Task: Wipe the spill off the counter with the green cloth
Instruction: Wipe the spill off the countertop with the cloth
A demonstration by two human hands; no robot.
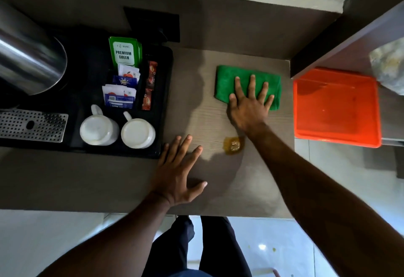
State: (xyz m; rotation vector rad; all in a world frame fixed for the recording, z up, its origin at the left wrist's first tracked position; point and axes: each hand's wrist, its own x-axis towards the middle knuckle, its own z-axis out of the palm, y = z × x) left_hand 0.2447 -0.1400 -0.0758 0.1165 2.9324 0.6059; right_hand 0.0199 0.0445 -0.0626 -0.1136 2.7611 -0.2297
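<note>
A folded green cloth [227, 80] lies on the grey-brown counter [196, 106], towards its far right. My right hand [249, 106] rests flat on the cloth's near half with the fingers spread, not gripping it. A small amber spill [233, 145] sits on the counter nearer to me, just left of my right forearm. My left hand [177, 172] lies flat and open on the counter to the left of the spill, holding nothing.
A black tray [161, 102] on the left holds two upturned white mugs [118, 131], tea sachets [124, 69] and a steel kettle [28, 58]. An orange tub [336, 106] stands right of the counter's edge. The counter's front edge is close to me.
</note>
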